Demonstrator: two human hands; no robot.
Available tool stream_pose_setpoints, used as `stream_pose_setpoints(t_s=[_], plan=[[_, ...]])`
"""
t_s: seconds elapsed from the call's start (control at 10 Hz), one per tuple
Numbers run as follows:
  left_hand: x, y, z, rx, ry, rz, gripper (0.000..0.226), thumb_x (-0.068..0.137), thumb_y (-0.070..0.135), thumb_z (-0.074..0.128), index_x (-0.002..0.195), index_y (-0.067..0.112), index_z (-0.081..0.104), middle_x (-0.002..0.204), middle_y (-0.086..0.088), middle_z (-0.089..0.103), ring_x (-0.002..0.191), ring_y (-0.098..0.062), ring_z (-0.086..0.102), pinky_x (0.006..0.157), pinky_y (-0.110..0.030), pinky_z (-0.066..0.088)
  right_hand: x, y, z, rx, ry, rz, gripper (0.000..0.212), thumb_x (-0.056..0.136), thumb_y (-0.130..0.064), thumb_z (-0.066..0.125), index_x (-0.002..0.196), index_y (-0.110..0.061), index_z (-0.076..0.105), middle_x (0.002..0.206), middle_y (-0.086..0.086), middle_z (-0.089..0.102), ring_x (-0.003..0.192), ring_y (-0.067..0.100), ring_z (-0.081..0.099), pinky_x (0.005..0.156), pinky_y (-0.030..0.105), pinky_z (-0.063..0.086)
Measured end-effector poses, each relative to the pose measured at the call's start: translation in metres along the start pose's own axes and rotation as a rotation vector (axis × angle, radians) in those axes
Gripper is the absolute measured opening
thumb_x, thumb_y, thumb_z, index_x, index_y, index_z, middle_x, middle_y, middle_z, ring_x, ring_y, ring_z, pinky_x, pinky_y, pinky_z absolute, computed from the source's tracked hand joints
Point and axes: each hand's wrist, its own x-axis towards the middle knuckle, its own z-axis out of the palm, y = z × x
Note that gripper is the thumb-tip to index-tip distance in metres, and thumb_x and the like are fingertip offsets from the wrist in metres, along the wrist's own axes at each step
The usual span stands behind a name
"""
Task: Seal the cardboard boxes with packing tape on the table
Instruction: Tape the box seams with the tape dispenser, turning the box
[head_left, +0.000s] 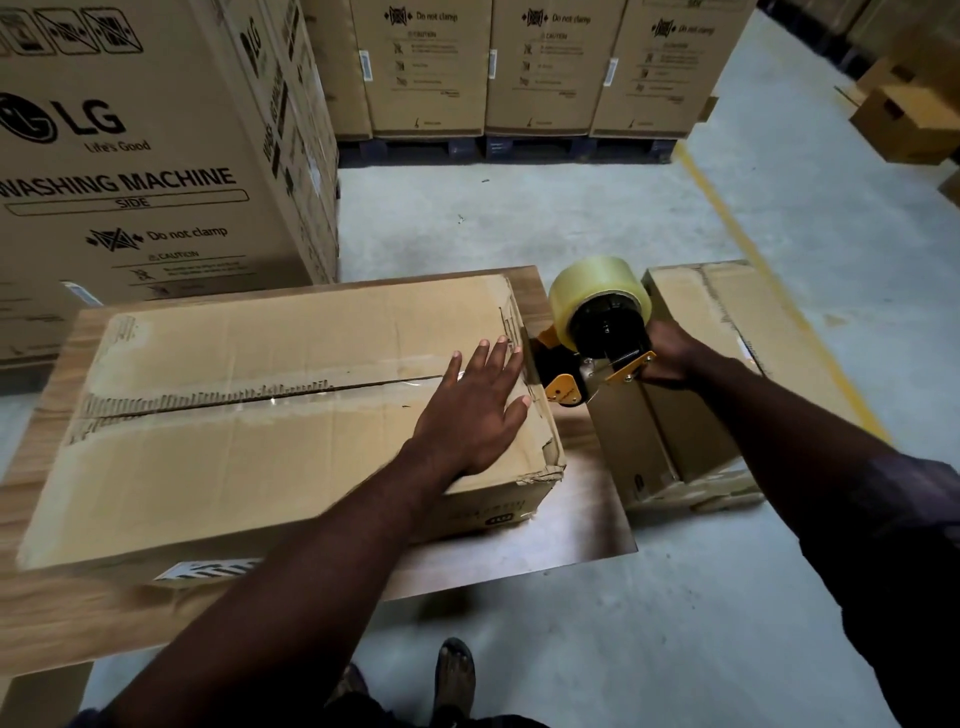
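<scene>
Creased cardboard box, yellow-black tape dispenser

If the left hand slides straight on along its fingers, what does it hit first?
Probably the tape dispenser, held by the right hand just past the right end of the cardboard box; the left hand lies flat near that edge. Depth is unclear.

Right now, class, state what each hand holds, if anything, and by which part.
The right hand grips the tape dispenser by its handle. The left hand holds nothing; it rests flat, fingers straight, on top of the cardboard box.
</scene>
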Motion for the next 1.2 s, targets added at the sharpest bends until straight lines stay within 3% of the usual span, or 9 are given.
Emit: stream_pose_setpoints(t_s=[0.1,0.2,0.3,0.4,0.5,0.7,0.8,1.0,1.2], plan=[[0.0,-0.001,0.0,-0.004,-0.011,-0.007,0.066,0.105,0.05,0.021,0.162,0.022,0.002,0.169,-0.001,0.0,0.155,-0.018,-0.006,0.125,-0.045,-0.001,0.013,-0.012,-0.015,-0.012,0.108,-0.011,0.017,0.091,-0.002,0.061,0.076,-0.01,0.056,0.076,0.014,0.052,0.068,0.023,0.051,0.074,0.017,0.042],[0.001,0.0,0.0,0.001,-0.006,-0.01,0.065,0.105,0.05,0.021,0.162,0.022,0.001,0.169,-0.001,0.0,0.155,-0.018,-0.005,0.125,-0.046,-0.001,0.019,-0.016,-0.025,0.099,-0.033,0.017,0.035,0.09,0.002,0.064,0.063,-0.014,0.049,0.064,0.005,0.049,0.057,0.01,0.05,0.054,0.009,0.038],[-0.001,0.0,-0.001,-0.006,-0.013,-0.01,0.064,0.106,0.049,0.021,0.162,0.024,0.001,0.169,0.0,0.0,0.155,-0.017,-0.006,0.125,-0.045,-0.001,0.015,-0.025,-0.024,0.044,-0.138,0.095,0.034,0.084,-0.018,0.07,0.058,-0.022,0.049,0.059,0.002,0.053,0.052,0.012,0.05,0.054,0.022,0.041],[-0.001,0.0,-0.003,-0.008,-0.015,-0.005,0.064,0.106,0.049,0.021,0.162,0.024,0.001,0.169,-0.001,0.0,0.155,-0.017,-0.006,0.125,-0.045,-0.001,0.011,-0.015,0.003,0.169,-0.176,0.179,0.022,0.075,-0.024,0.071,0.062,-0.017,0.054,0.055,-0.004,0.055,0.054,0.009,0.052,0.058,0.024,0.043],[-0.001,0.0,-0.004,-0.009,-0.016,0.0,0.064,0.106,0.048,0.022,0.162,0.023,0.002,0.169,-0.001,0.0,0.155,-0.018,-0.004,0.125,-0.046,-0.001,-0.004,-0.001,0.042,0.383,-0.167,0.324,0.018,0.078,-0.026,0.072,0.071,-0.012,0.064,0.066,0.008,0.059,0.057,0.022,0.053,0.055,0.031,0.046],[-0.002,0.001,-0.005,-0.008,-0.024,0.001,0.064,0.106,0.047,0.022,0.162,0.023,0.001,0.169,-0.002,0.0,0.155,-0.018,-0.005,0.125,-0.045,-0.002,-0.023,-0.041,0.111,1.25,-0.145,0.617,0.03,0.097,-0.008,0.057,0.07,-0.014,0.047,0.048,0.0,0.041,0.036,0.011,0.036,0.039,0.018,0.031],[-0.001,0.001,-0.005,-0.003,-0.033,0.001,0.064,0.106,0.047,0.022,0.162,0.023,0.001,0.169,-0.002,0.0,0.155,-0.018,-0.005,0.125,-0.045,-0.002,-0.014,-0.062,0.136,1.546,-0.15,0.666,0.035,0.102,-0.013,0.046,0.068,-0.017,0.041,0.044,-0.006,0.037,0.032,0.007,0.033,0.035,0.019,0.033],[-0.01,-0.003,-0.008,-0.016,-0.014,0.008,0.065,0.106,0.049,0.023,0.162,0.025,0.0,0.169,0.0,-0.003,0.155,-0.016,-0.007,0.125,-0.044,-0.003,-0.013,-0.094,0.159,1.729,-0.156,0.665,0.057,0.101,-0.019,0.047,0.044,-0.018,0.045,0.043,-0.005,0.035,0.033,0.008,0.033,0.036,0.018,0.034],[-0.028,-0.02,-0.013,-0.024,-0.007,-0.005,0.064,0.105,0.05,0.024,0.161,0.029,0.001,0.169,0.002,-0.002,0.155,-0.013,-0.007,0.126,-0.044,0.0,-0.008,-0.106,0.182,1.821,-0.209,0.65,0.045,0.101,-0.023,0.051,0.056,-0.015,0.049,0.049,-0.003,0.039,0.039,0.011,0.038,0.041,0.022,0.035]])
